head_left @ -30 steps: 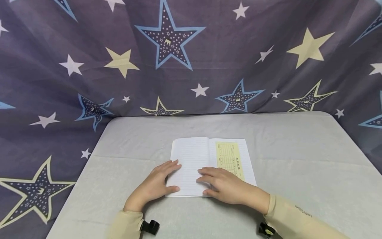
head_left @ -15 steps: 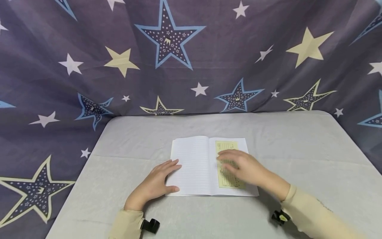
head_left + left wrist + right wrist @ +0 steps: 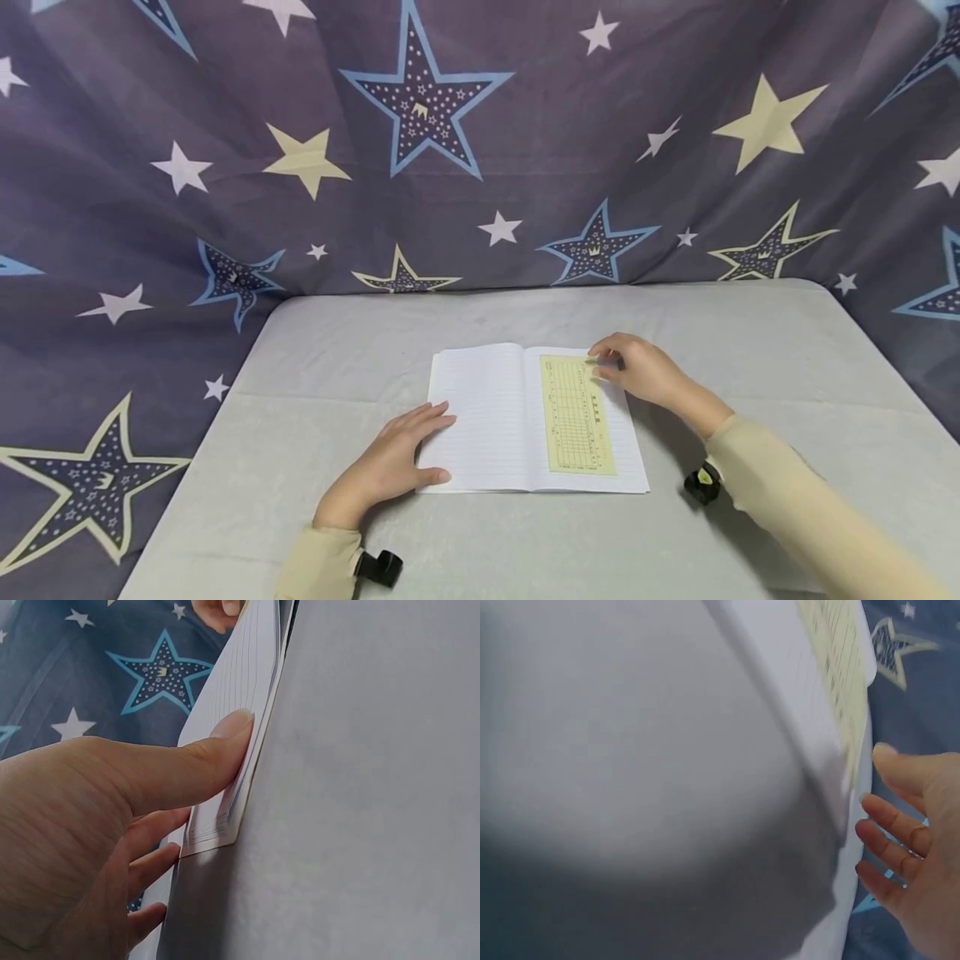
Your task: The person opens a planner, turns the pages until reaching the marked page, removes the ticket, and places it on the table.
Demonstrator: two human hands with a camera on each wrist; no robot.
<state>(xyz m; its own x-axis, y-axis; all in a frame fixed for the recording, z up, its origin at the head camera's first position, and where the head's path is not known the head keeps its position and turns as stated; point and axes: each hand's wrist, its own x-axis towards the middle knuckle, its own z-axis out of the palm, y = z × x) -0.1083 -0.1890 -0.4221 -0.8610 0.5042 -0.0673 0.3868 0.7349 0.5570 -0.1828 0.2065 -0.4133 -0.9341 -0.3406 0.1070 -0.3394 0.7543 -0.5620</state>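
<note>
An open notebook with lined white pages (image 3: 480, 433) lies on the table. On its right page lies a yellow printed slip (image 3: 576, 417) with a table of lines and small text. My left hand (image 3: 393, 458) rests on the left page's outer edge; in the left wrist view its thumb (image 3: 225, 746) lies on the paper near the corner, fingers spread beside it. At the slip's far right corner is my right hand (image 3: 637, 367), fingers slightly bent. The right wrist view shows that hand (image 3: 922, 840) with thumb and fingers apart and nothing between them; whether the fingertips touch the slip, I cannot tell.
A grey cloth covers the table (image 3: 750, 375). Behind and beside it hangs a dark purple curtain (image 3: 525, 108) printed with stars. Black straps with small devices (image 3: 381, 568) sit at both wrists.
My right hand has moved from the notebook's middle across the yellow slip to its far right corner, uncovering the slip. My left hand has stayed in place.
</note>
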